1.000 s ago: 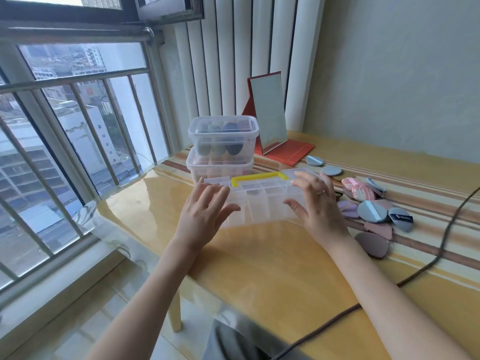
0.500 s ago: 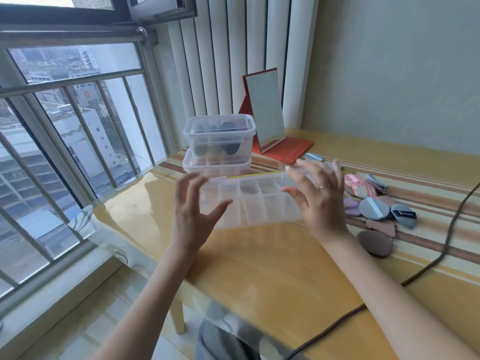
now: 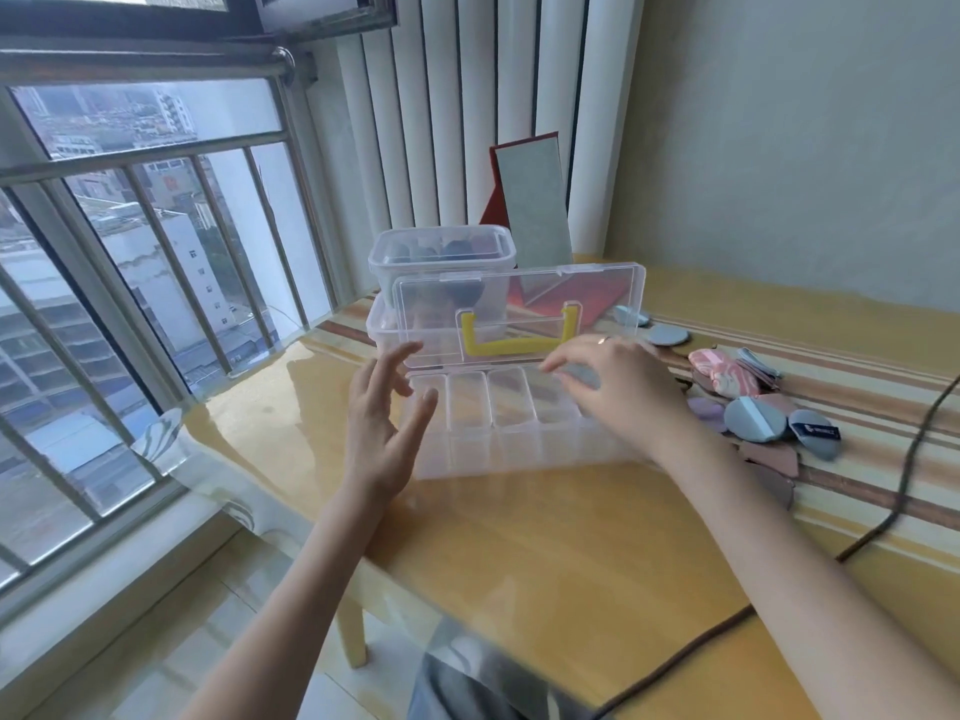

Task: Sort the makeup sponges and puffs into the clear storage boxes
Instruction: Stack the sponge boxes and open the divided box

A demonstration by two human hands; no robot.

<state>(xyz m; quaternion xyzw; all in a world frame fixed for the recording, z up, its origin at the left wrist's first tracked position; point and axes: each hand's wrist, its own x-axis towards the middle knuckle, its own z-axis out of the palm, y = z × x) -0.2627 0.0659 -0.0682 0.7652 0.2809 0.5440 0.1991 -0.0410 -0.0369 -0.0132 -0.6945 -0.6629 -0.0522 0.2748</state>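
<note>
so the lid point(image 3: 519, 314) of the divided box point(image 3: 519, 433) has swung from flat-ish over the compartments half a second ago to standing upright now, yellow handle point(image 3: 519, 340) facing the camera, and the compartments I can see look empty. Left hand point(image 3: 387, 428) is just beside the box's left end, fingers spread and loose, holding nothing. Right hand point(image 3: 618, 392) hovers over the right compartments with fingers lightly curled; can't tell if it's actually pinching anything. The puffs point(image 3: 753, 420) and sponges are still piled on the striped cloth point(image 3: 883, 407) right of the box, and some dark ones already sit in the stacked tubs point(image 3: 441, 262) behind it. What I'd worry about: nobody's holding that lid, so it could flop shut on the fingers or tip the light box backwards. Also the pile sits close to the right forearm, so a sweep could knock pieces toward the cable point(image 3: 909, 459)
</note>
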